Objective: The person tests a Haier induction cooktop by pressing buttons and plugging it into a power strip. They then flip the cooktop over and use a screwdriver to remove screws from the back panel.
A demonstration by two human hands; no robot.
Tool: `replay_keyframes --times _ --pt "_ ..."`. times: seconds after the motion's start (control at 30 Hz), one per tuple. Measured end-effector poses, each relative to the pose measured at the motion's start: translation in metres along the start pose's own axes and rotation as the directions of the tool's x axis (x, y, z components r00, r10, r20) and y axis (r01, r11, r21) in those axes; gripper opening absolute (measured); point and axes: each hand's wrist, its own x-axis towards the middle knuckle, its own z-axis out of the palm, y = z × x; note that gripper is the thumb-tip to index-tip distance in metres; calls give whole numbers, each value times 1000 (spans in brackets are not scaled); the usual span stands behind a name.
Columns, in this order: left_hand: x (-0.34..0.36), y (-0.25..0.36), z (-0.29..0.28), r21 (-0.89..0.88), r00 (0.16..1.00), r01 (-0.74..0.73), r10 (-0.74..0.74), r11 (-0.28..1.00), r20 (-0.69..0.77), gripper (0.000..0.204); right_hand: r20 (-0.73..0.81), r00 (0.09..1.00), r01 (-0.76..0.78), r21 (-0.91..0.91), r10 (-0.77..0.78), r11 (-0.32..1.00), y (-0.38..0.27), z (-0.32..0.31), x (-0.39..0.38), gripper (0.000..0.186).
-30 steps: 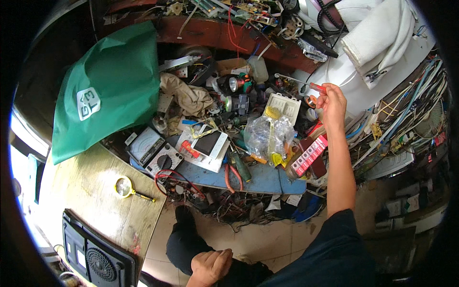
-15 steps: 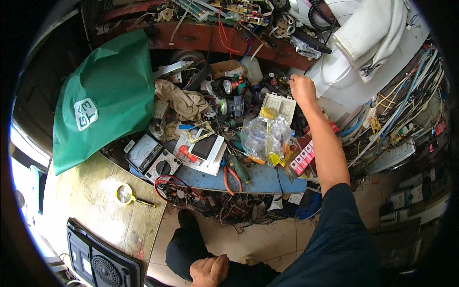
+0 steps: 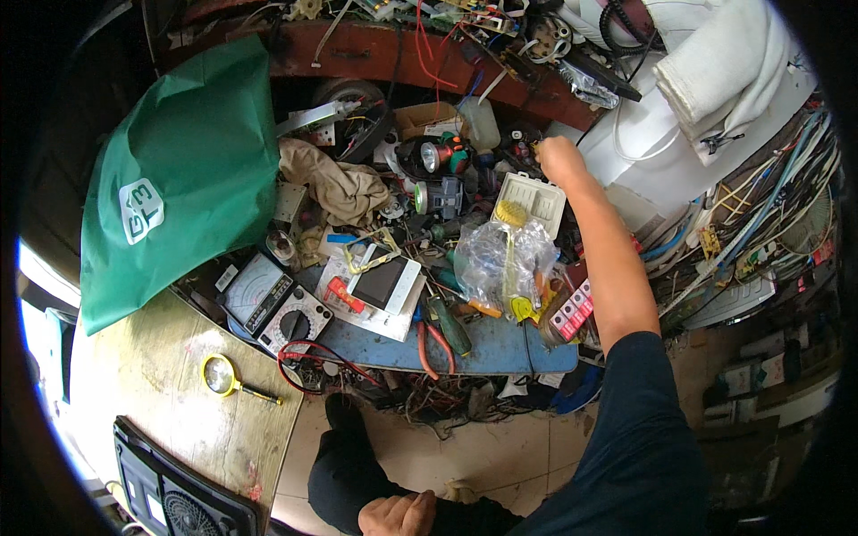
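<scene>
My right hand (image 3: 561, 161) reaches out to the back of the cluttered bench. Its fingers are closed among small dark parts, and what they pinch is too small to make out. Just below it lies a pale plastic case (image 3: 534, 201) with compartments. A clear plastic bag (image 3: 492, 263) and a yellow brush head (image 3: 511, 213) are beside that case. My left hand (image 3: 398, 515) rests loosely closed on my leg at the lower edge, with nothing seen in it.
Around the bench's blue front edge (image 3: 500, 344) are red-handled pliers (image 3: 433, 348), a green-handled screwdriver (image 3: 450, 326), a multimeter (image 3: 273, 304) and a white-framed screen (image 3: 384, 281). A green bag (image 3: 192, 179) stands at left, above a magnifying glass (image 3: 219, 375). Cable bundles (image 3: 769, 214) hang at right.
The view has shifted slightly, so most things sit a little differently in the picture. My right hand stays at the back of the bench, fingers still closed. My left hand remains on my leg.
</scene>
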Motion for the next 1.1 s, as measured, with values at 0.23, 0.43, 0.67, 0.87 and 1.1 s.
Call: replay_keyframes --times 0.23,0.43,0.67,0.87,1.1 --pt "-8 -5 2 5 999 -25 25 1000 34 30 91 979 -203 385 181 900 4 17 6 36" --pt "-12 -8 2 3 999 -22 22 1000 38 30 61 932 -360 256 357 897 -27 3 26 39" --pt "-12 -7 -5 0 995 8 -8 1000 95 36 231 889 -422 84 395 903 -40 16 47 48" --pt "-33 -12 5 -27 987 34 -30 999 160 40 328 847 -455 44 418 889 -53 29 58 55" --pt "-60 -13 14 -86 968 95 -72 992 241 48 367 816 -502 65 447 862 -22 55 81 55"
